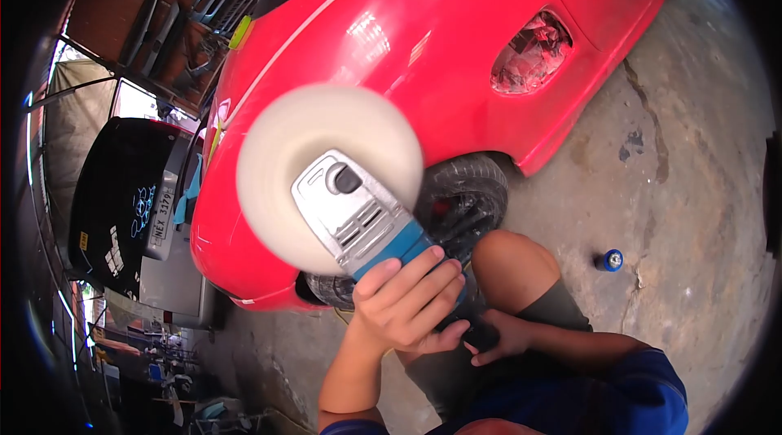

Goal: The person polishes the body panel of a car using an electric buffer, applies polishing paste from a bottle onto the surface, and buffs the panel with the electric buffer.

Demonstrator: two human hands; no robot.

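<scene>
Polisher (368,227) — hands (407,300) clamped around it | pad (275,166) ahead of them | red car (456,68) beyond

Blue container (609,261) on stained concrete floor (692,191), silver vehicle (140,227) in background

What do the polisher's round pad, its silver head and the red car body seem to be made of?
Round pad: perhaps wool or foam, matte cream; blur hides its texture.
Silver head: likely cast metal, by its satin sheen.
Red car body: glossy paint, bright highlights; material beneath unclear.
</scene>
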